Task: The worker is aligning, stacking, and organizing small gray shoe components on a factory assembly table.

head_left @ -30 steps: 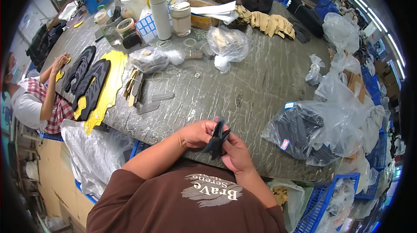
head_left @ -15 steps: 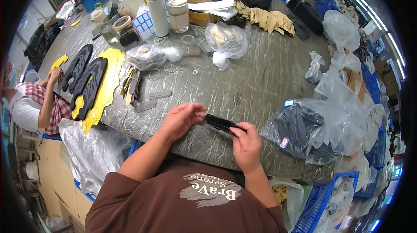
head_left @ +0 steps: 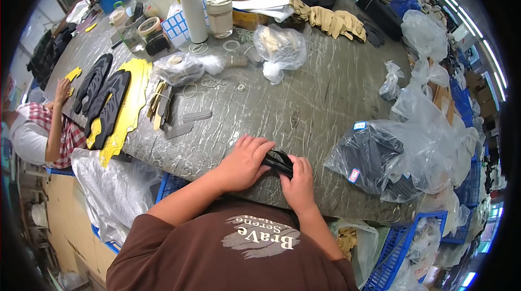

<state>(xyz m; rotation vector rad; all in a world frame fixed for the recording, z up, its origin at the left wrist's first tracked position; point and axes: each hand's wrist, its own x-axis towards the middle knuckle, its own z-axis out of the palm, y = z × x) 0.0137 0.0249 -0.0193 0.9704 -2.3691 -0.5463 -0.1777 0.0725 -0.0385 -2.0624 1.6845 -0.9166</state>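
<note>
Pressing together now, the left hand (head_left: 242, 162) and right hand (head_left: 297, 182) are closing their fingers on the small black piece (head_left: 278, 161), bunching what was stretched wide, left of the clear bag (head_left: 380, 161).

One head-worn fisheye camera looked steeply down, close above the left hand (head_left: 244, 162) and right hand (head_left: 297, 182), facing across the table (head_left: 320, 101) stretching beyond them
</note>
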